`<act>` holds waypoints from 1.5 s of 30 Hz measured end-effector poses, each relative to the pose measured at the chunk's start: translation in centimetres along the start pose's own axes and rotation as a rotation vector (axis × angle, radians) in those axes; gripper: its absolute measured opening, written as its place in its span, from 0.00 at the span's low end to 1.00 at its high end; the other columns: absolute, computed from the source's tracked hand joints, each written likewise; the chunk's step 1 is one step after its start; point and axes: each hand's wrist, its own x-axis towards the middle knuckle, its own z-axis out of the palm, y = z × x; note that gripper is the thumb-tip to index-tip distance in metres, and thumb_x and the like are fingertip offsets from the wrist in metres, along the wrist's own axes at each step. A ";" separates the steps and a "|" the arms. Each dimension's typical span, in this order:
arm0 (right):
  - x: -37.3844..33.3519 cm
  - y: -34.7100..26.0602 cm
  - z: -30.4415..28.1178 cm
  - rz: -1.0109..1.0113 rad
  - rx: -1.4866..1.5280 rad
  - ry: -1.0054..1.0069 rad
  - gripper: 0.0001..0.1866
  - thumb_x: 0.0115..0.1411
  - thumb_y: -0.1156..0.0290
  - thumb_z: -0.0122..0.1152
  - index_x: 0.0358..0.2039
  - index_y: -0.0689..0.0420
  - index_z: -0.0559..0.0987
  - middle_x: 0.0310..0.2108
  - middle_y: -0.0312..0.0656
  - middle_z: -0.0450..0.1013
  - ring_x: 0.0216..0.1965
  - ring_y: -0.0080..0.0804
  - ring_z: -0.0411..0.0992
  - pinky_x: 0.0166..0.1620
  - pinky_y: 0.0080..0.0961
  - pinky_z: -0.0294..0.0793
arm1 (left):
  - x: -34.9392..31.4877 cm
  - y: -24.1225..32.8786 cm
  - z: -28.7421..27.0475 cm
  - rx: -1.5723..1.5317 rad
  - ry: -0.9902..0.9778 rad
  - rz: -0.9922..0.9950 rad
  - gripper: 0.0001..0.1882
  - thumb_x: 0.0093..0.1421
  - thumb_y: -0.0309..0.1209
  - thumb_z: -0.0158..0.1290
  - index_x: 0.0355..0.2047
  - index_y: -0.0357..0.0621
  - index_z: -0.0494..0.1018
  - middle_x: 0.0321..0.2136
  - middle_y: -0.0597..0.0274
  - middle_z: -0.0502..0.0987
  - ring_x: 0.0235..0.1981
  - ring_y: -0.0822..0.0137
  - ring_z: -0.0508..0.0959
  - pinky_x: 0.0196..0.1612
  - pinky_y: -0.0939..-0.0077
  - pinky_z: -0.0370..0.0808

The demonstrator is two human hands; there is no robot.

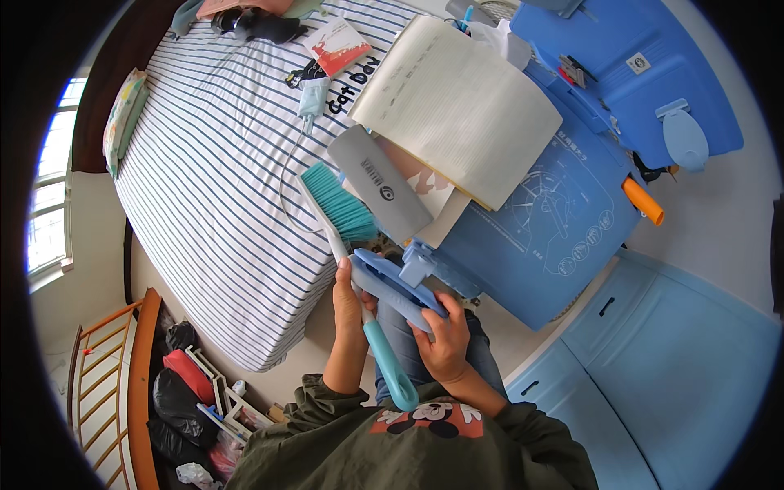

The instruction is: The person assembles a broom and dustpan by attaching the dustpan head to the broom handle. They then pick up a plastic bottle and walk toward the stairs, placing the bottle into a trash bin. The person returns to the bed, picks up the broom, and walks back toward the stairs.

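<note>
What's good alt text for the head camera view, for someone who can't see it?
A person's left hand grips a brush with teal bristles, while their right hand holds a blue plastic piece beside it. Beyond are an open notebook, a gray case and a blue desk, with a striped bed to the left.

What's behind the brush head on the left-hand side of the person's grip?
Behind the head of the brush, the striped bedsheet shows, with a thin cable reaching its edge. Whatever lies directly behind the bristles is covered.
</note>
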 end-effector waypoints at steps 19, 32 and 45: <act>4.2 -1.7 0.2 0.173 -0.158 -0.172 0.23 0.42 0.73 0.66 0.39 0.61 0.68 0.36 0.50 0.69 0.38 0.46 0.70 0.40 0.35 0.70 | 2.2 -1.7 -2.1 -0.205 -0.223 -0.043 0.29 0.60 0.55 0.42 0.39 0.36 0.69 0.30 0.59 0.76 0.10 0.83 0.58 0.10 0.90 0.56; 4.7 -1.6 0.6 0.104 -0.207 -0.186 0.20 0.45 0.65 0.68 0.34 0.61 0.70 0.23 0.47 0.72 0.23 0.47 0.73 0.27 0.34 0.72 | 2.4 -6.3 -2.6 -0.753 -0.458 -0.134 0.15 0.59 0.33 0.50 0.42 0.39 0.63 0.32 0.61 0.69 0.13 0.81 0.61 0.12 0.92 0.62; 4.9 -2.7 0.1 0.146 -0.287 -0.335 0.26 0.46 0.62 0.67 0.40 0.63 0.67 0.31 0.53 0.72 0.32 0.53 0.72 0.32 0.39 0.72 | 2.5 -7.0 -2.5 -0.624 -0.404 -0.084 0.14 0.59 0.39 0.51 0.30 0.40 0.65 0.11 0.70 0.61 0.09 0.80 0.60 0.10 0.90 0.59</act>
